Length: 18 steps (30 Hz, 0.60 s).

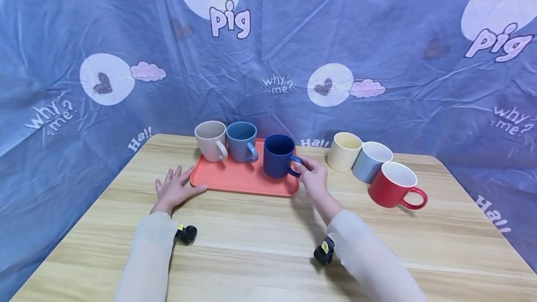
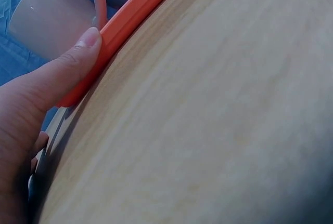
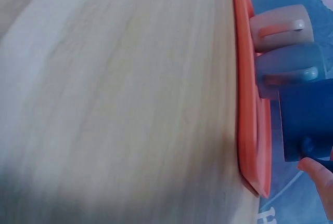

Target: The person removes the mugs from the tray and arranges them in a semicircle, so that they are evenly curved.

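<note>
My right hand [image 1: 313,177] pinches the handle of a dark blue mug [image 1: 277,156]. The mug is upright over the right part of an orange tray [image 1: 239,181]; a gap shows under its base in the right wrist view. At the tray's front left corner, my left hand [image 1: 173,191] lies with fingers spread, its thumb [image 2: 78,60] touching the rim. A light grey mug [image 1: 209,140] and a medium blue mug [image 1: 241,140] stand side by side on the tray's left part, handles toward the front right.
Right of the tray, a cream mug [image 1: 340,156], a light blue mug [image 1: 369,167] and a red mug [image 1: 383,189] with a white inside form a slanting row on the wooden table [image 1: 251,246]. A patterned blue cloth [image 1: 268,50] hangs behind the table.
</note>
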Each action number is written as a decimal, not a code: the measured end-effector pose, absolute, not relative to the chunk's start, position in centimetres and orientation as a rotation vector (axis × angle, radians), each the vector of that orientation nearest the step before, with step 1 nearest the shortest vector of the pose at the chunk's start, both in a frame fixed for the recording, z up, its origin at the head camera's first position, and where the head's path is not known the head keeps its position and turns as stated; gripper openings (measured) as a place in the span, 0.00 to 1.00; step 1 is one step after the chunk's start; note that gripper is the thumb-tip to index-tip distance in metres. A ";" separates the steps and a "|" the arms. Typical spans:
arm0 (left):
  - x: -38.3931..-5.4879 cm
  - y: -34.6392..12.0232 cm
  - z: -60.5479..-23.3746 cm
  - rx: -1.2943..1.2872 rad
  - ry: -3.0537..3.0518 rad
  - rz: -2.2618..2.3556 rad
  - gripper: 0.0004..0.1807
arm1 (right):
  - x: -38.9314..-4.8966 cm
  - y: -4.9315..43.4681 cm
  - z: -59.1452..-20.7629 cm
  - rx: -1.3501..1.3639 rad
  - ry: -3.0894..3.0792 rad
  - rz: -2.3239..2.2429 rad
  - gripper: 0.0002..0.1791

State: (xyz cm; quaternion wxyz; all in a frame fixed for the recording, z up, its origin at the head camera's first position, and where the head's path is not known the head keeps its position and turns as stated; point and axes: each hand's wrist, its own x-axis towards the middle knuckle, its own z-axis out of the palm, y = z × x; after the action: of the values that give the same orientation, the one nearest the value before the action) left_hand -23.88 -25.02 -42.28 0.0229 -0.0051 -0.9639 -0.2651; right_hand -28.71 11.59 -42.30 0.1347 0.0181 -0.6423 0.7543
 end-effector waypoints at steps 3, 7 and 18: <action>-23.8 -25.1 -42.2 -0.015 -2.987 -0.819 0.51 | -26.4 11.8 -39.4 0.036 -1.873 2.212 0.12; -23.8 -25.1 -42.2 -0.015 -2.986 -0.820 0.51 | -23.6 12.1 -36.1 -0.052 -1.945 2.170 0.14; -24.0 -25.2 -42.6 -0.011 -2.987 -0.808 0.52 | -21.9 16.1 -36.1 0.086 -1.849 2.234 0.09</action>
State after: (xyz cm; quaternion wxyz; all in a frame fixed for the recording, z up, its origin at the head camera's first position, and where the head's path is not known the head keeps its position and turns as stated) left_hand -23.97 -25.17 -42.62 0.0239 -0.0035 -0.9650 -0.2611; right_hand -21.93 16.14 -36.09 0.1200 0.0294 -0.6326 0.7645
